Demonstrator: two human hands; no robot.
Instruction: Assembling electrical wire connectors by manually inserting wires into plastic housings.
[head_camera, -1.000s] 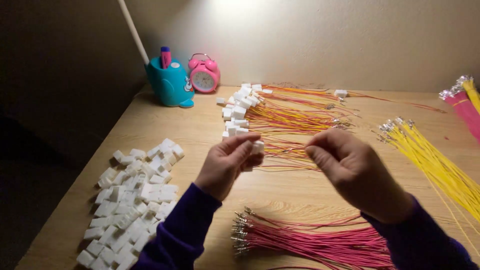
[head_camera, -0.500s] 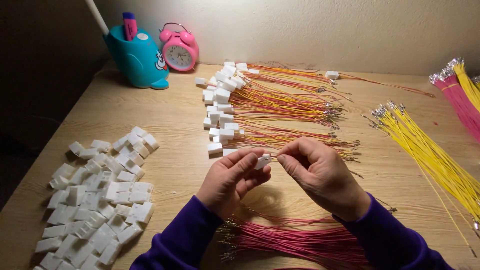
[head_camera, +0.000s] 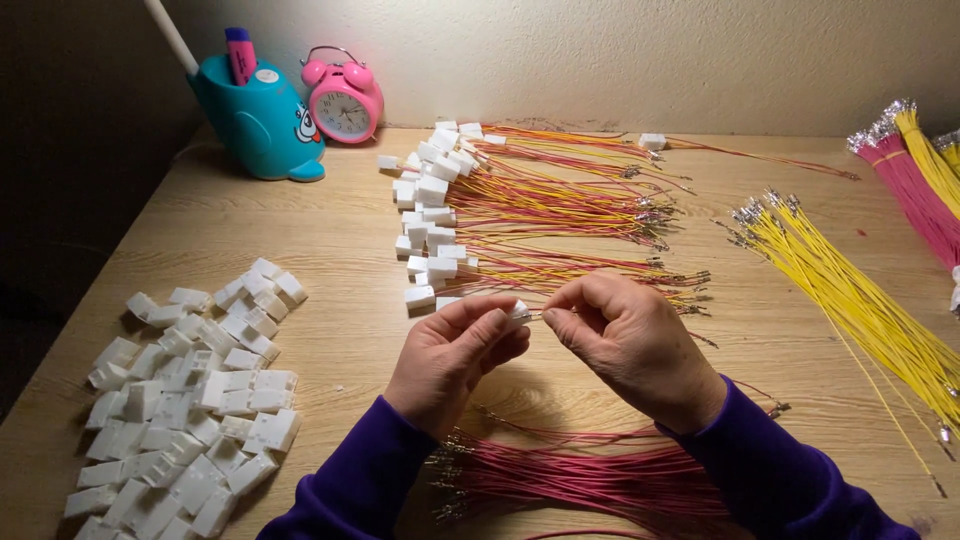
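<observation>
My left hand (head_camera: 452, 360) pinches a small white plastic connector (head_camera: 517, 315) between thumb and fingers above the wooden table (head_camera: 340, 310). My right hand (head_camera: 628, 342) faces it, fingertips closed on a thin wire end right at the connector; the wire itself is mostly hidden by the fingers. Just behind my hands lies a row of finished pieces (head_camera: 520, 200), white connectors with red and yellow wires. A bundle of pink-red wires (head_camera: 600, 475) lies under my wrists near the front edge.
A heap of loose white connectors (head_camera: 190, 400) covers the left of the table. Yellow wires (head_camera: 850, 300) fan out at the right, with more pink wires (head_camera: 915, 195) at the far right. A teal pen holder (head_camera: 255, 120) and a pink alarm clock (head_camera: 343, 100) stand by the wall.
The view has tilted down and closed in, so my hands sit lower in the picture. Both hands stay together around the connector, their fingers drawn closer.
</observation>
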